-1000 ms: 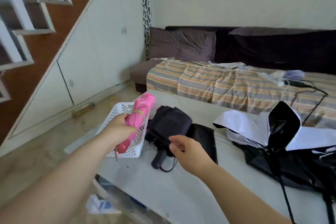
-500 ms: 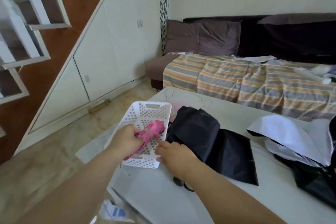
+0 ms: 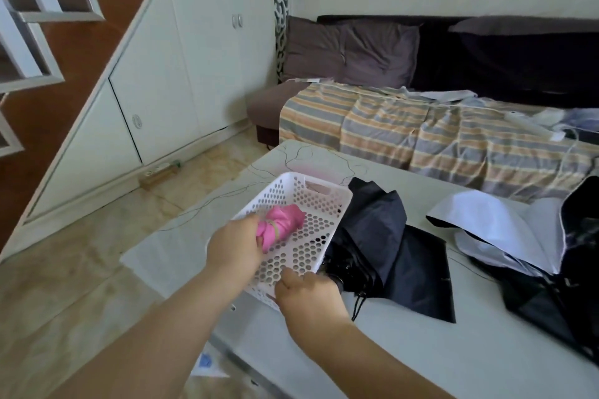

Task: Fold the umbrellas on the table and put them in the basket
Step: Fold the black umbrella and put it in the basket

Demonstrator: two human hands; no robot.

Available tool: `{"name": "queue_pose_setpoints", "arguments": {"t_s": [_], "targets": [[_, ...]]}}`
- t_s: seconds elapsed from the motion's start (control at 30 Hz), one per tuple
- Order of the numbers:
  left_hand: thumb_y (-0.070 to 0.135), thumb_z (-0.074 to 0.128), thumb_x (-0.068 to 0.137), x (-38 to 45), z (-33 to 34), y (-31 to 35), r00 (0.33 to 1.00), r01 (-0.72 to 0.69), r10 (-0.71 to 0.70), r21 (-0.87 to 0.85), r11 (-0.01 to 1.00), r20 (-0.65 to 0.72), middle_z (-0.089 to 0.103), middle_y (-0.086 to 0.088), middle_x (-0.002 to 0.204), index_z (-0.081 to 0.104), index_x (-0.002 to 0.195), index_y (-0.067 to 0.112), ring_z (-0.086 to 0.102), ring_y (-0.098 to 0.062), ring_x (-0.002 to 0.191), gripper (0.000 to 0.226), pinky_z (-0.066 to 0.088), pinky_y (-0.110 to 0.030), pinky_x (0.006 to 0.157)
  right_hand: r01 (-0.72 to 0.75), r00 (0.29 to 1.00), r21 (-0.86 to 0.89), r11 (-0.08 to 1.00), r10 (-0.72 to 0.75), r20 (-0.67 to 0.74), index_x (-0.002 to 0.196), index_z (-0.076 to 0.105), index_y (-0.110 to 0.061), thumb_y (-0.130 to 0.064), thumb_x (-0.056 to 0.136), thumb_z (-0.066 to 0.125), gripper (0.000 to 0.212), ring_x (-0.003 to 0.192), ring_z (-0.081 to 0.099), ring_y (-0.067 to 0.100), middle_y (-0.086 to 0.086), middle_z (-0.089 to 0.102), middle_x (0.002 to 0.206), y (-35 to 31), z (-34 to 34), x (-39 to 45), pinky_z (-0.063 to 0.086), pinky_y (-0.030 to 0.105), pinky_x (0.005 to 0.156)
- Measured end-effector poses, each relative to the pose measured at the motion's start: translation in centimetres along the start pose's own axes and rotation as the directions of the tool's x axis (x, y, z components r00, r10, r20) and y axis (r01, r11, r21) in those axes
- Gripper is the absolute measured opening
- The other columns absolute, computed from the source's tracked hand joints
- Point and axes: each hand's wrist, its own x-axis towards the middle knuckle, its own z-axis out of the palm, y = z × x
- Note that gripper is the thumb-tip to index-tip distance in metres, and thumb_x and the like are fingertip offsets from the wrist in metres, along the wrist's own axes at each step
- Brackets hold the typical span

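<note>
Pink umbrella (image 3: 280,227) folded, sits inside white basket (image 3: 327,201) mid-frame on bench (image 3: 421,350), left hand (image 3: 235,248) gripping its near end. Right hand (image 3: 309,296) curled on basket's near rim. Black umbrella (image 3: 379,236) just right.

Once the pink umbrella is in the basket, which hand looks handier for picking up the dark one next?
Probably the right hand: it rests at the basket rim beside the dark umbrella. The left hand grips the pink umbrella, farther away.
</note>
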Motion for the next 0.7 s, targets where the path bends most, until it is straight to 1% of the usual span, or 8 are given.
{"name": "queue_pose_setpoints", "arguments": {"t_s": [0.1,0.2,0.3,0.33,0.37,0.43,0.57,0.7], "targets": [[0.018,0.052,0.093,1.0,0.0,-0.6,1.000,-0.028,0.027,0.089,0.996,0.010,0.066,-0.008,0.100,0.056,0.123,0.018,0.063,-0.029,0.093,0.030,0.043,-0.030,0.068,0.007,1.000,-0.019,1.000,-0.007,-0.011,0.042,0.051,-0.021,-0.024,0.016,0.089,0.046,0.032,0.036,0.015,-0.005,0.044,0.052,0.1,0.6,-0.2,0.015,0.019,0.043],[0.026,0.053,0.094,1.4,0.1,-0.8,0.997,-0.071,0.062,0.181,0.981,0.053,0.060,-0.009,0.108,0.051,0.133,0.023,0.060,-0.028,0.101,0.039,0.048,-0.032,0.077,0.021,1.000,0.044,0.999,-0.022,0.014,0.042,0.053,-0.023,-0.040,0.019,0.095,0.051,0.033,0.039,0.013,-0.007,0.046,0.054,1.0,1.6,0.5,0.015,0.016,0.039],[0.027,0.054,0.093,1.6,0.5,-0.9,0.999,-0.024,0.015,0.262,0.965,0.037,0.053,-0.008,0.112,0.046,0.135,0.026,0.051,-0.025,0.107,0.042,0.045,-0.032,0.077,0.042,0.999,0.091,0.995,-0.041,-0.011,0.060,0.066,-0.022,-0.044,0.045,0.093,0.038,0.049,0.055,0.012,-0.005,0.059,0.070,1.7,0.4,-0.4,0.036,0.016,0.039],[0.025,0.054,0.093,1.7,0.6,-1.0,0.999,0.004,-0.016,0.244,0.970,0.047,0.052,-0.008,0.112,0.046,0.134,0.026,0.050,-0.025,0.107,0.042,0.044,-0.032,0.076,0.059,0.997,0.159,0.985,-0.052,-0.050,0.085,0.071,-0.019,-0.039,0.067,0.085,0.030,0.071,0.063,0.015,-0.002,0.064,0.091,2.1,-0.1,-0.8,0.049,0.019,0.053],[0.023,0.054,0.093,1.7,0.8,-1.1,0.997,0.034,-0.048,0.213,0.976,0.061,0.051,-0.008,0.111,0.047,0.134,0.025,0.049,-0.026,0.107,0.041,0.043,-0.032,0.077,0.055,0.998,0.224,0.973,-0.055,-0.007,0.118,0.063,-0.016,-0.033,0.086,0.069,0.036,0.100,0.061,0.020,0.001,0.058,0.120,2.6,-0.2,-1.3,0.053,0.027,0.076],[0.021,0.054,0.092,1.6,0.9,-1.2,0.996,0.040,-0.055,0.189,0.981,0.074,0.051,-0.010,0.110,0.051,0.131,0.021,0.048,-0.028,0.107,0.040,0.041,-0.033,0.082,0.035,0.987,0.332,0.943,-0.084,0.134,0.149,0.029,-0.022,-0.026,0.099,0.048,0.054,0.133,0.038,0.022,-0.005,0.028,0.153,3.4,-0.9,-2.8,0.039,0.036,0.105],[0.022,0.053,0.092,0.9,-0.3,0.5,0.994,-0.112,0.108,0.259,0.959,0.028,0.052,-0.008,0.110,0.049,0.136,0.022,0.049,-0.027,0.107,0.045,0.038,-0.038,0.093,-0.029,1.000,0.412,0.911,0.021,0.022,0.150,0.023,-0.030,-0.025,0.099,0.047,0.057,0.136,0.033,0.015,-0.014,0.021,0.155,5.6,-2.0,-5.3,0.034,0.030,0.106],[0.022,0.054,0.091,-0.7,-2.1,5.8,0.947,-0.309,0.316,0.091,0.947,-0.063,0.055,-0.008,0.112,0.057,0.123,0.012,0.055,-0.025,0.100,0.034,0.046,-0.039,0.089,-0.164,0.977,0.460,0.872,0.207,-0.044,0.147,0.031,-0.029,-0.031,0.100,0.046,0.050,0.127,0.044,0.011,-0.014,0.030,0.148,8.7,-2.4,-8.7,0.041,0.026,0.101]]}}
